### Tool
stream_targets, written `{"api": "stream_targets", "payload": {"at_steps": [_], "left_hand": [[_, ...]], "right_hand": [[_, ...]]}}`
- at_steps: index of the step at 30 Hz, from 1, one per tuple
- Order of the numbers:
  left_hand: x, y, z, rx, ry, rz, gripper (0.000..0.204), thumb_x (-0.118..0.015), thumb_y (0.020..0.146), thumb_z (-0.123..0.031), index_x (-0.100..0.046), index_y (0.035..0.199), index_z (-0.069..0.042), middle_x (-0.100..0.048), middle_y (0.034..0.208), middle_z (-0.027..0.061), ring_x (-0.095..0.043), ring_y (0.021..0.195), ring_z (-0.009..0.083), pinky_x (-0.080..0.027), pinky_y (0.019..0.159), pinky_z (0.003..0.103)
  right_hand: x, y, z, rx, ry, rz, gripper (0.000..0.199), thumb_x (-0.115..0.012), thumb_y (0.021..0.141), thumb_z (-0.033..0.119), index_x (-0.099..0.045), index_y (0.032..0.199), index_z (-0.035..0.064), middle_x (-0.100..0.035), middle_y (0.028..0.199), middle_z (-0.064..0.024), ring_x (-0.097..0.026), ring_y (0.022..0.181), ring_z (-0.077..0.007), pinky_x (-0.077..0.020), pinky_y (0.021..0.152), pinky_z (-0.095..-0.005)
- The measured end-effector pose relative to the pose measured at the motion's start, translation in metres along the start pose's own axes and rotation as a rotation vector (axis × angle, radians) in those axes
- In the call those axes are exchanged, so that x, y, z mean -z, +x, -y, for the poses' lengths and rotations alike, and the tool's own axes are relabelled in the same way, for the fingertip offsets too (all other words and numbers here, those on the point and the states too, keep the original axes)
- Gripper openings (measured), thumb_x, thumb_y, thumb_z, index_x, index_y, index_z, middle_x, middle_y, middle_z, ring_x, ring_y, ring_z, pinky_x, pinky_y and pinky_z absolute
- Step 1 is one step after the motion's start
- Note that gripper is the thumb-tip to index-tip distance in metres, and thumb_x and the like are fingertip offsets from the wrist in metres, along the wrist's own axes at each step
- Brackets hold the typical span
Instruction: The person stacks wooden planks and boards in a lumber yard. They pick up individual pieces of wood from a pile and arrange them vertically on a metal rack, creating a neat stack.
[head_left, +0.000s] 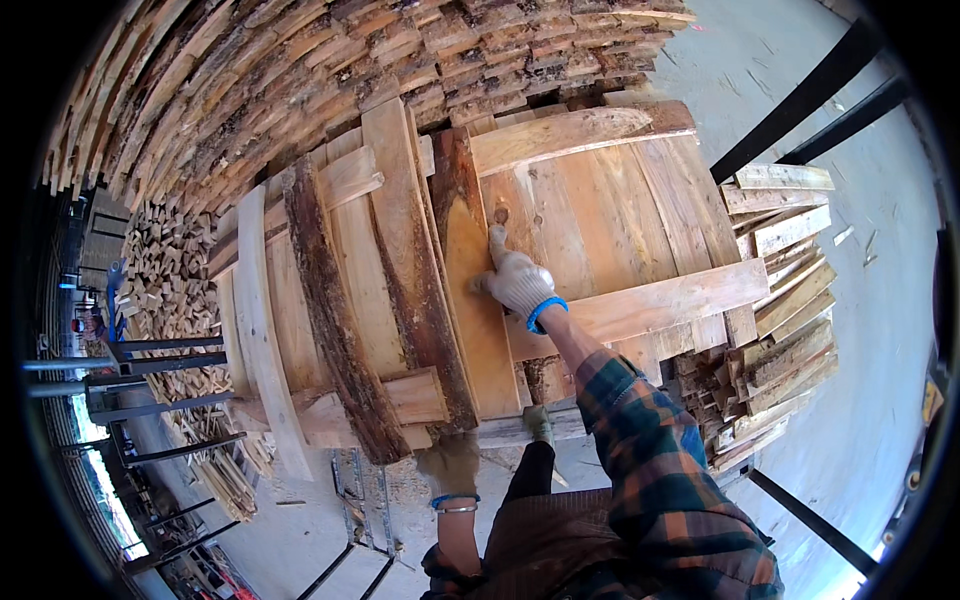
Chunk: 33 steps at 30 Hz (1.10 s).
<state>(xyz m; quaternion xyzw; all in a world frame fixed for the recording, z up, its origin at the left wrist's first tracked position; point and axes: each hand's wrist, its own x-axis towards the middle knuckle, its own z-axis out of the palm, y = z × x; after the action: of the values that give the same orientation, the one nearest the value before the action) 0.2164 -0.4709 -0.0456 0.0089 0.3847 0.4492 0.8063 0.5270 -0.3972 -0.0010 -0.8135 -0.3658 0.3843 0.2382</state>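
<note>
Gloves cover both hands. The right hand [517, 281] lies flat on top of a long plank [472, 290], fingers spread and pressing down rather than closed around anything; its forefinger points up the board, away from the person. The left hand [450, 466] is lower, at the near end of the same pile, fingers curled against the near end of the bark-edged slab [418, 290] lying beside the plank; whether it has a real grip there or only rests against the wood, I cannot tell.

That plank runs lengthwise away from the person, its near end close to the left hand and its far end up by a short cross board [570, 132]. So the plank's long axis lines up with the right forearm [640, 440] in its plaid sleeve, and the right hand sits roughly at its middle while the left is nearer its end.

Around it lie more rough boards, side by side on a stack [610, 200], with another cross board [660, 300] just right of the wrist. To the right sits a lower pile of offcuts [780, 300]; behind, a tall wall of stacked timber [300, 80]. Black metal rails [810, 90] stand on the concrete floor [870, 400].
</note>
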Motion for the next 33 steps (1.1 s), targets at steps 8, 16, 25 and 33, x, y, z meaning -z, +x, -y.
{"api": "stream_targets", "payload": {"at_steps": [8,16,25,33], "left_hand": [[0.013,0.001,0.001,-0.016,-0.033,0.022,0.065,-0.054,0.091,-0.055,-0.049,0.137,-0.010,-0.053,0.138,0.0152,-0.050,0.126,0.0349,-0.043,0.101,0.061],[-0.053,-0.125,-0.095,0.015,0.754,0.144,0.045,-0.062,0.095,-0.036,-0.063,0.112,0.006,-0.071,0.093,0.0199,-0.071,0.080,0.0331,-0.059,0.071,0.045],[-0.214,0.012,-0.110,-0.791,1.782,-0.089,0.040,-0.061,0.093,-0.021,-0.059,0.127,0.001,-0.068,0.112,0.0157,-0.064,0.092,0.0222,-0.050,0.082,0.032],[-0.186,-0.018,-0.069,-0.692,1.190,0.402,0.046,-0.060,0.095,-0.018,-0.053,0.133,0.006,-0.058,0.129,0.0173,-0.057,0.114,0.0236,-0.046,0.098,0.033]], "right_hand": [[0.002,0.026,0.002,0.109,-0.051,-0.060,0.066,-0.068,0.083,0.036,-0.038,0.131,0.0019,-0.063,0.113,-0.0289,-0.061,0.109,-0.0428,-0.0479,0.092,-0.0498],[0.022,-0.022,0.036,0.274,0.026,-0.241,0.054,-0.063,0.088,0.042,-0.050,0.124,0.0038,-0.065,0.112,-0.0263,-0.065,0.103,-0.0408,-0.0510,0.085,-0.0504],[-0.055,-0.043,0.187,0.140,0.350,-0.074,0.070,-0.073,0.080,0.045,-0.049,0.130,0.0018,-0.064,0.111,-0.0278,-0.062,0.108,-0.0408,-0.0499,0.091,-0.0467],[0.051,-0.077,0.040,0.253,0.599,-0.260,0.070,-0.070,0.081,0.029,-0.045,0.144,0.0079,-0.066,0.121,-0.0175,-0.065,0.110,-0.0251,-0.0470,0.095,-0.0352]]}}
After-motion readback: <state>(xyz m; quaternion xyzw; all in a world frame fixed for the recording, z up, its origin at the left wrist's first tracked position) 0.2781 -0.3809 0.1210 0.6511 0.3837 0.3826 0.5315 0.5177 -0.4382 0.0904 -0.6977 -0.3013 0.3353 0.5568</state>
